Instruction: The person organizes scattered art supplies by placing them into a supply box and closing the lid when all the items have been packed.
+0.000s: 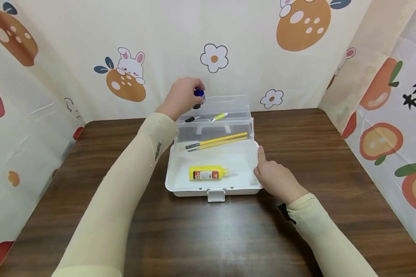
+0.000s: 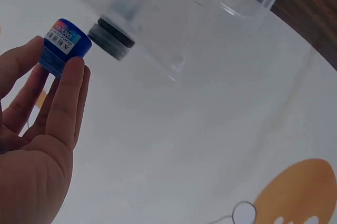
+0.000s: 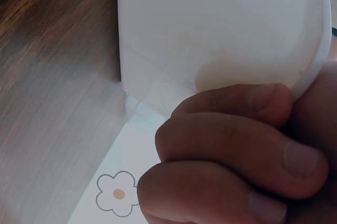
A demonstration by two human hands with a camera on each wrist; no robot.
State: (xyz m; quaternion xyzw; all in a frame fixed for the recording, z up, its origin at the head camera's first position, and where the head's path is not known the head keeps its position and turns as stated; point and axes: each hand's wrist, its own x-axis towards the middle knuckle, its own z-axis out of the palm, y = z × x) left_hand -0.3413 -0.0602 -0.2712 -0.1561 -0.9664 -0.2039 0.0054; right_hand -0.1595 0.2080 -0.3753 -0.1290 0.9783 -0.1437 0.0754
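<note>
Left hand [image 1: 182,96] pinching blue jar [image 1: 199,93] between thumb and fingers, behind and above white box [image 1: 179,173], toward its left. Dark tube [image 1: 190,119] in the clear lid [image 1: 234,104] at box's back. Dark-capped jar [image 2: 111,39] just beside blue one. Yellow bottle [image 1: 204,173] lying in box, two brushes [image 1: 225,138] near its back edge. Yellow tube [image 1: 221,116] in lid. Right hand [image 1: 277,177] gripping box's right rim, fingers curled.

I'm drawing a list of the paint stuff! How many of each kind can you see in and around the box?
Jars: 2 (blue jar, dark jar)
Tubes: 2 (yellow tube, dark tube)
Brushes: 2 (farther brush, nearer brush)
Bottles: 1 (yellow bottle)
Total: 7
</note>
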